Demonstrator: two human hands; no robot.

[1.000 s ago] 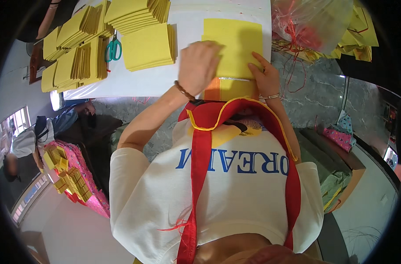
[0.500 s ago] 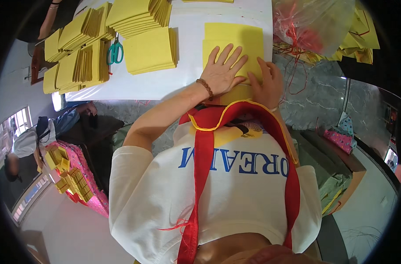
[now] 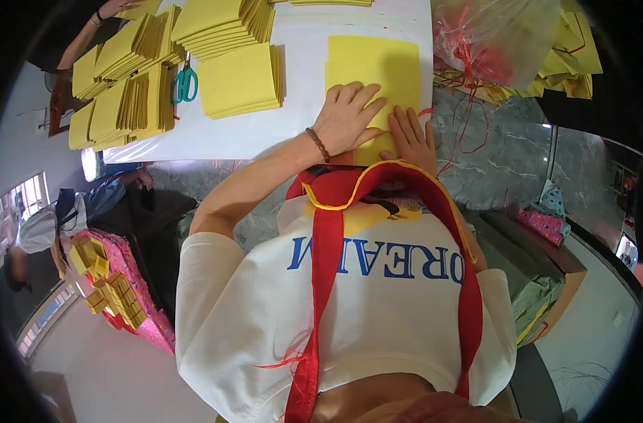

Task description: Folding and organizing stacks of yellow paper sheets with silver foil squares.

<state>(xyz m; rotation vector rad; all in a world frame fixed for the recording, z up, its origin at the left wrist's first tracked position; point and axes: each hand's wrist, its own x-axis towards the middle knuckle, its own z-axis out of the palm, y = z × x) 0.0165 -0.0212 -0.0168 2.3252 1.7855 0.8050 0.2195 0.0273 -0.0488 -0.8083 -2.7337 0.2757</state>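
A stack of yellow paper sheets (image 3: 374,60) lies on the white table in front of me, its near part reaching the table's front edge. My left hand (image 3: 346,116), a brown bead bracelet at its wrist, rests on the sheets with the fingers apart and slightly bent. Close beside it, my right hand (image 3: 411,139) lies flat on the near right part of the paper, fingers stretched forward. Both hands press on the paper and neither grasps anything I can see. My palms hide some of the paper's near portion.
Folded yellow paper bundles (image 3: 240,81) stand on the left of the white table (image 3: 300,77), with green-handled scissors (image 3: 185,84) between them. Another person's hand (image 3: 117,8) is at the far left. A clear plastic bag (image 3: 501,42) with red contents sits right of the table.
My left hand's fingers have bent and drawn back a little. My right hand has moved nearer to me and flattened. The other person's hand has come into view over the far left bundles.
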